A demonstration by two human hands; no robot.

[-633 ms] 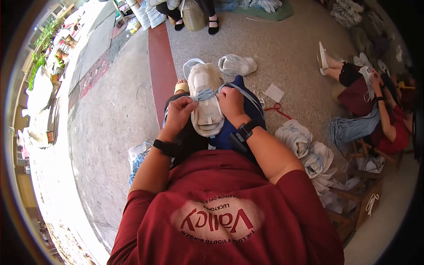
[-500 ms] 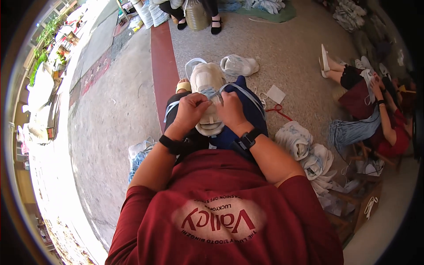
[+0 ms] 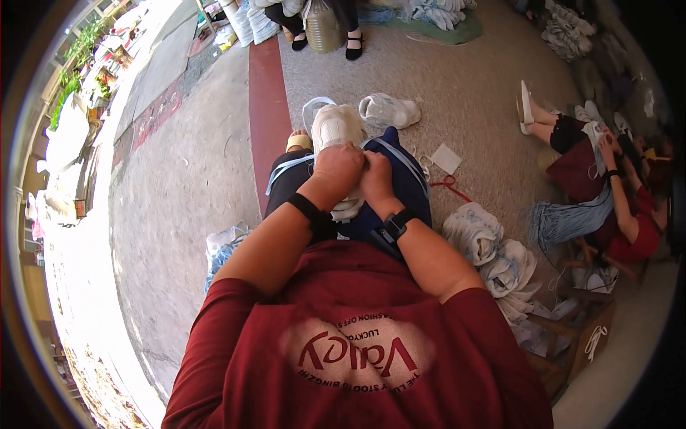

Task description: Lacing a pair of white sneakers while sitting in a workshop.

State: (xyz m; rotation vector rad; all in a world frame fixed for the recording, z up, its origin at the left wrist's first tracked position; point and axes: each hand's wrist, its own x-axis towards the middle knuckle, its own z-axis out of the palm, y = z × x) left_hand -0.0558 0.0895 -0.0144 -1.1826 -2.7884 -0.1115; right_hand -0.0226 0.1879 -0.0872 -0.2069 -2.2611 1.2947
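A white sneaker (image 3: pixel 337 127) rests across my lap, its toe pointing away from me; my hands cover its middle. Over its lacing area my left hand (image 3: pixel 337 170) is closed, fingers pinched together against the fingers of my right hand (image 3: pixel 375 179). Both hands work on a light blue shoelace, mostly hidden under the fingers. One length of the shoelace (image 3: pixel 288 167) hangs over my left thigh, and another runs across the dark blue cloth on my right thigh. My right hand is closed too, at the sneaker's right side.
Beyond my knees a white shoe (image 3: pixel 389 111) lies on the floor. To my right are a white card (image 3: pixel 446 159), a red cord (image 3: pixel 450 187) and stacked white shoes (image 3: pixel 474 232). A co-worker (image 3: pixel 629 222) sits farther right with blue laces. Another person's feet (image 3: pixel 354 47) show ahead.
My left hand has moved right and slightly up across the sneaker until it meets my right hand. My right hand has shifted slightly. The hands now hide more of the sneaker's lacing.
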